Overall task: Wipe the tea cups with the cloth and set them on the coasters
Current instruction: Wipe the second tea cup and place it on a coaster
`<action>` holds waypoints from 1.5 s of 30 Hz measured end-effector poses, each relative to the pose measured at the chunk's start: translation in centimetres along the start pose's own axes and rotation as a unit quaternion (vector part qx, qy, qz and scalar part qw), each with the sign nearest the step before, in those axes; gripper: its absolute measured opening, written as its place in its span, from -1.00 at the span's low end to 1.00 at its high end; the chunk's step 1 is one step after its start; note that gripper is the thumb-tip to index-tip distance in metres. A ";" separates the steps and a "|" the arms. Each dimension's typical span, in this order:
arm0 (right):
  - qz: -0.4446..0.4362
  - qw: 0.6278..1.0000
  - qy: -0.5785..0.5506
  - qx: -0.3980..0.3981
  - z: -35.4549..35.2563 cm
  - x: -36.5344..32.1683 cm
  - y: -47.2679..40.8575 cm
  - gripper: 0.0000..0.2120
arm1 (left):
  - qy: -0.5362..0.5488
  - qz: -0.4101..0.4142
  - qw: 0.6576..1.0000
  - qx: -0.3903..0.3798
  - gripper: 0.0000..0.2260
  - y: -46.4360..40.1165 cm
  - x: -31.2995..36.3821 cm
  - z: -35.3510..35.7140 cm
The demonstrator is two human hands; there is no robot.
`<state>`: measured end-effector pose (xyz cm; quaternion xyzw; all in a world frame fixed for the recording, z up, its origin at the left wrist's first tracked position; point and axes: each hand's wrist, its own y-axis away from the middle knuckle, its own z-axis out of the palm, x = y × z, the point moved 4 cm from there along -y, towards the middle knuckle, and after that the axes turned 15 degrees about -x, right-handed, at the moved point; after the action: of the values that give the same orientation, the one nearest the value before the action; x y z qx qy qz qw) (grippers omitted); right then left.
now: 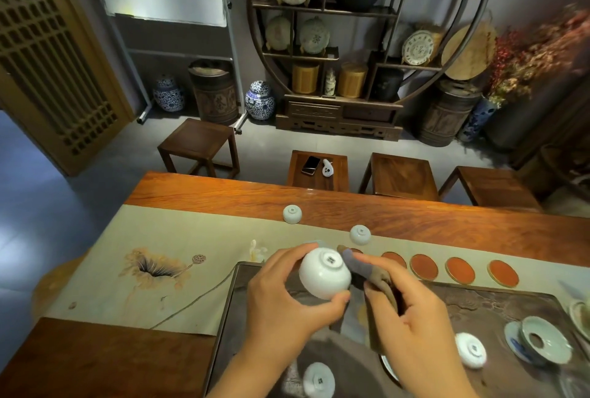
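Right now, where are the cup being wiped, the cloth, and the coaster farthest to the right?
Held cup (pixel 322 276): head view, on its white side wall, base facing the camera.
Cloth (pixel 376 279): head view, on the brown fold between the right hand's fingers.
Rightmost coaster (pixel 503 273): head view, on its red centre.

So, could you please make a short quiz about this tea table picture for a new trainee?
1. True or false: the left hand holds a white cup with its foot turned up.
2. What does the right hand hold?
A. a teapot
B. a brown cloth
C. a phone
3. Fill in: the round red coasters lie in a row on the beige runner, and each fully visible one is ____.

Key
1. True.
2. B.
3. Empty. No cup stands on them yet; two upturned cups stand farther back.
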<state>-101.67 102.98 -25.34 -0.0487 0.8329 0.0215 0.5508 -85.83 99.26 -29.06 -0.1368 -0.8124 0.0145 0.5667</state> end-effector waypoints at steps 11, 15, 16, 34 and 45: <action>-0.199 0.944 0.262 0.008 -0.2 -3.7 -1.1 -0.60 | -0.083 -0.008 0.994 -0.065 -0.61 -0.7 1.2 0.8; -0.284 0.891 0.334 -0.116 1.6 -2.7 -1.0 -0.67 | -0.095 -0.007 0.992 -0.082 -0.68 -1.2 1.4 -0.1; -0.292 0.891 0.321 -0.132 1.6 -2.5 -0.8 -0.67 | -0.095 -0.002 0.992 -0.084 -0.71 -1.3 1.2 -0.3; -0.138 0.990 -0.030 -0.009 -1.2 -0.3 -2.0 -0.39 | -0.019 0.027 0.999 -0.038 -0.47 -0.7 1.3 0.1; -0.083 0.993 -0.085 -0.020 -2.0 0.9 -1.7 -0.49 | 0.016 0.036 0.995 -0.093 -0.44 -0.8 -0.5 -1.7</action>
<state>-103.67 101.08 -25.31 -0.1270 0.7754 -0.0035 0.6185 -84.23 98.09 -28.75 -0.2180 -0.7953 -0.0430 0.5640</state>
